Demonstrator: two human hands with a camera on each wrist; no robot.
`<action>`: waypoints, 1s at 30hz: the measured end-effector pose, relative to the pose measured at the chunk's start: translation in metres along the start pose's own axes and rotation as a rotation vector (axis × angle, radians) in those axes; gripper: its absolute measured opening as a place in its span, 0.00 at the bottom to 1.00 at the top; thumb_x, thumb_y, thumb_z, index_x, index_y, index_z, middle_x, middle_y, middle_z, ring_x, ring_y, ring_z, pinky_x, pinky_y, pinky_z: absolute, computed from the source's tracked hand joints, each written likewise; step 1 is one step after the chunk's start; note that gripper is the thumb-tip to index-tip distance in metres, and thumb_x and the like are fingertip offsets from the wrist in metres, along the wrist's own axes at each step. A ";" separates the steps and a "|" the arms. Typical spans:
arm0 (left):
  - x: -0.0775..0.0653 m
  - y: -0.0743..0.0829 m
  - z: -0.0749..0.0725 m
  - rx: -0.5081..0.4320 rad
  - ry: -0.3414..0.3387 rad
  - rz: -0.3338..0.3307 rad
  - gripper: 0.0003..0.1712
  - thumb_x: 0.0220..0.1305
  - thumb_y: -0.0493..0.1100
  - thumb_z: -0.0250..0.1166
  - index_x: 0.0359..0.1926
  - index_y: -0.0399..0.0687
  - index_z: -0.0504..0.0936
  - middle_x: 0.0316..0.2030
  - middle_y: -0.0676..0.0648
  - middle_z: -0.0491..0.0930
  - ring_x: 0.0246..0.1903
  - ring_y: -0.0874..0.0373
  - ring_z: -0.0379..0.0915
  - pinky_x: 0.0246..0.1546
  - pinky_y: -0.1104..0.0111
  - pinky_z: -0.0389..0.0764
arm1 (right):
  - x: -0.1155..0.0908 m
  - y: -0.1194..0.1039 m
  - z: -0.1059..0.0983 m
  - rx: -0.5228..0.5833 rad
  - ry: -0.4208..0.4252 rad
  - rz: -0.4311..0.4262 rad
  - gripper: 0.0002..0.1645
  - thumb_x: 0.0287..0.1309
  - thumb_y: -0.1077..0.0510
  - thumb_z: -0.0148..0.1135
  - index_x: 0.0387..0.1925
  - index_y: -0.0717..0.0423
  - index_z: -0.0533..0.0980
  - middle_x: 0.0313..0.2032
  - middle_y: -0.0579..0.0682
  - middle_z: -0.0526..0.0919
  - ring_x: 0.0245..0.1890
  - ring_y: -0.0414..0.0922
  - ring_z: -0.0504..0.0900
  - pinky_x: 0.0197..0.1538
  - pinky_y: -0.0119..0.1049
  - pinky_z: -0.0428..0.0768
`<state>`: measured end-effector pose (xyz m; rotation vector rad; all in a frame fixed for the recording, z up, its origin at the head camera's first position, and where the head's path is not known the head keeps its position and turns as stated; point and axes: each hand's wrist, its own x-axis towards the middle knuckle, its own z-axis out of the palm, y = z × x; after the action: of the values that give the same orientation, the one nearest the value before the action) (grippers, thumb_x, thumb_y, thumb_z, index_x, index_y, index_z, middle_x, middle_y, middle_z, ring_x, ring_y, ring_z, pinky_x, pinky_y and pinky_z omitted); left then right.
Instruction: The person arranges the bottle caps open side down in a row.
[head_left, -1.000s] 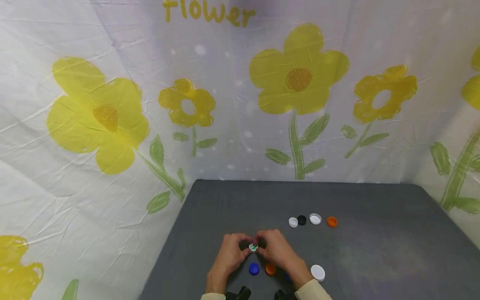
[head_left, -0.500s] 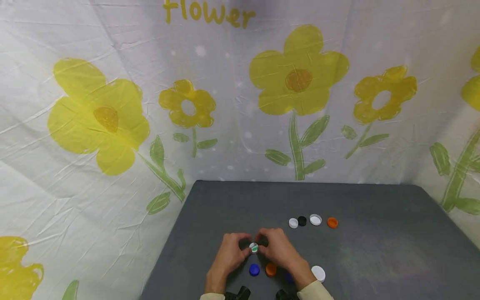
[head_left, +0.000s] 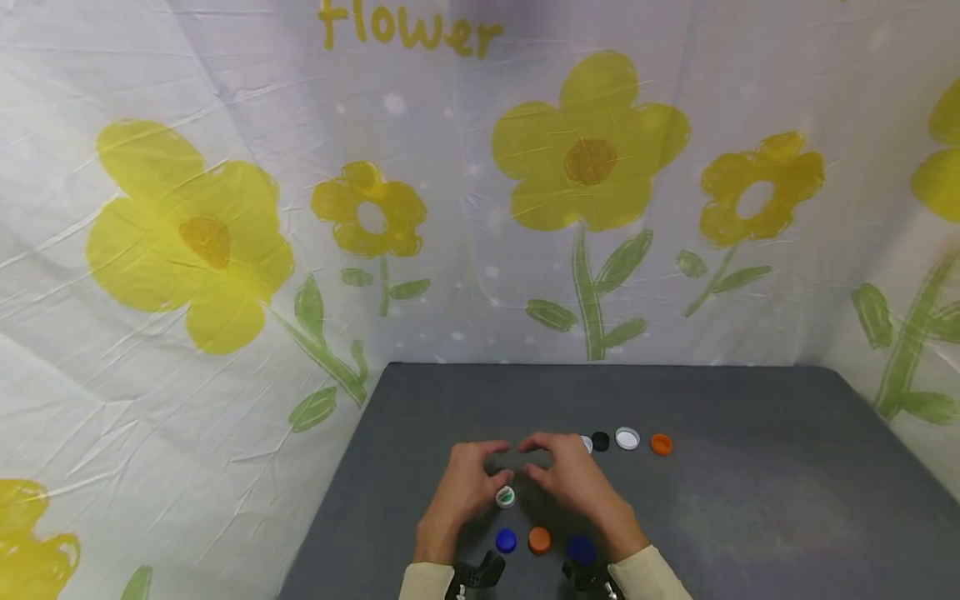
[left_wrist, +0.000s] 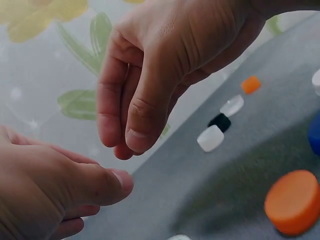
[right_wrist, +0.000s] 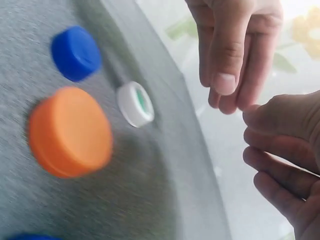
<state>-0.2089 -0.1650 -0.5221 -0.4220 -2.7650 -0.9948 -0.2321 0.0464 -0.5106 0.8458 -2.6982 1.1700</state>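
Note:
A small white bottle cap [head_left: 506, 497] with a green mark lies on the dark grey table. Just above it hovers my left hand [head_left: 463, 485], holding nothing, its thumb and fingers loosely bent. Facing it, my right hand [head_left: 573, 477] is also raised and holds nothing. In the left wrist view the fingertips of the two hands point toward each other, with air between them. Nearer me sit a blue cap [head_left: 506, 541], an orange cap [head_left: 539, 541] and a darker blue cap [head_left: 581, 549]. The right wrist view shows the green-marked cap [right_wrist: 135, 104] apart from both hands.
Farther back is a row of caps: a white one [head_left: 587, 445] partly hidden by my right hand, a black one [head_left: 600, 442], a larger white one [head_left: 627, 438] and an orange one [head_left: 661, 444]. A flower-printed curtain [head_left: 465, 167] hangs behind the table.
Both hands have let go of the green-marked white cap and lifted up and away from it. The right arm has shifted, now covering the large white cap at right.

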 end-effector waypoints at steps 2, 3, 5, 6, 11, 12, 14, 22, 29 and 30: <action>0.005 0.004 -0.002 0.003 0.002 0.007 0.22 0.63 0.37 0.80 0.58 0.40 0.91 0.54 0.41 0.92 0.57 0.44 0.89 0.59 0.48 0.87 | 0.002 0.001 -0.006 -0.008 0.014 0.004 0.15 0.61 0.64 0.79 0.49 0.53 0.89 0.48 0.50 0.94 0.52 0.56 0.92 0.54 0.56 0.88; 0.007 0.006 -0.003 0.005 0.002 0.006 0.22 0.63 0.38 0.80 0.59 0.40 0.91 0.54 0.42 0.92 0.58 0.44 0.88 0.60 0.48 0.87 | 0.002 0.002 -0.008 -0.013 0.024 0.007 0.15 0.61 0.64 0.79 0.49 0.52 0.89 0.48 0.50 0.94 0.52 0.55 0.92 0.54 0.56 0.88; 0.012 0.010 -0.005 0.000 0.003 0.009 0.23 0.64 0.38 0.79 0.60 0.41 0.90 0.55 0.42 0.92 0.59 0.44 0.88 0.60 0.48 0.87 | 0.003 0.004 -0.014 -0.026 0.042 0.008 0.15 0.62 0.63 0.79 0.49 0.50 0.89 0.48 0.49 0.94 0.52 0.55 0.92 0.54 0.55 0.89; 0.015 0.012 -0.006 -0.001 0.005 0.014 0.23 0.64 0.38 0.79 0.60 0.41 0.90 0.56 0.42 0.91 0.59 0.44 0.88 0.60 0.48 0.87 | 0.003 0.004 -0.017 -0.033 0.051 0.009 0.15 0.62 0.63 0.79 0.50 0.49 0.89 0.48 0.49 0.94 0.52 0.54 0.91 0.54 0.55 0.89; 0.025 0.021 -0.009 -0.012 0.009 0.042 0.24 0.65 0.38 0.79 0.62 0.42 0.89 0.58 0.42 0.91 0.60 0.44 0.87 0.61 0.49 0.87 | 0.006 0.006 -0.033 -0.053 0.095 0.000 0.15 0.62 0.61 0.80 0.50 0.50 0.89 0.49 0.48 0.94 0.52 0.53 0.91 0.55 0.55 0.88; 0.027 0.024 -0.010 -0.016 0.010 0.046 0.25 0.65 0.39 0.79 0.62 0.42 0.89 0.58 0.42 0.90 0.60 0.44 0.87 0.62 0.49 0.86 | 0.007 0.006 -0.036 -0.054 0.103 -0.001 0.15 0.62 0.61 0.80 0.50 0.50 0.89 0.49 0.48 0.94 0.52 0.53 0.91 0.55 0.55 0.88; 0.030 0.028 -0.011 -0.023 0.007 0.050 0.25 0.66 0.39 0.79 0.63 0.42 0.89 0.59 0.42 0.90 0.61 0.44 0.87 0.62 0.48 0.86 | 0.008 0.007 -0.043 -0.056 0.117 0.002 0.15 0.63 0.60 0.80 0.51 0.50 0.89 0.49 0.48 0.94 0.52 0.53 0.91 0.56 0.55 0.88; 0.047 0.038 -0.012 -0.051 0.041 0.066 0.26 0.66 0.41 0.79 0.64 0.43 0.89 0.59 0.41 0.90 0.61 0.44 0.87 0.64 0.49 0.85 | 0.010 0.012 -0.068 -0.026 0.138 0.034 0.17 0.64 0.60 0.79 0.54 0.52 0.89 0.52 0.52 0.93 0.51 0.54 0.91 0.54 0.56 0.89; 0.062 0.043 -0.008 -0.093 0.042 0.067 0.28 0.66 0.45 0.80 0.65 0.45 0.88 0.60 0.43 0.90 0.63 0.45 0.85 0.66 0.49 0.84 | 0.011 0.022 -0.083 -0.025 0.149 0.025 0.20 0.63 0.59 0.80 0.56 0.51 0.88 0.53 0.52 0.93 0.52 0.55 0.91 0.54 0.58 0.89; 0.064 0.044 -0.007 -0.100 0.041 0.066 0.28 0.66 0.45 0.80 0.65 0.45 0.88 0.60 0.43 0.90 0.63 0.44 0.85 0.66 0.49 0.83 | 0.011 0.024 -0.084 -0.020 0.147 0.025 0.20 0.63 0.59 0.80 0.57 0.51 0.88 0.54 0.52 0.93 0.53 0.55 0.91 0.55 0.58 0.88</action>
<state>-0.2548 -0.1242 -0.4746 -0.4980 -2.6552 -1.1162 -0.2653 0.1135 -0.4636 0.6960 -2.6041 1.1591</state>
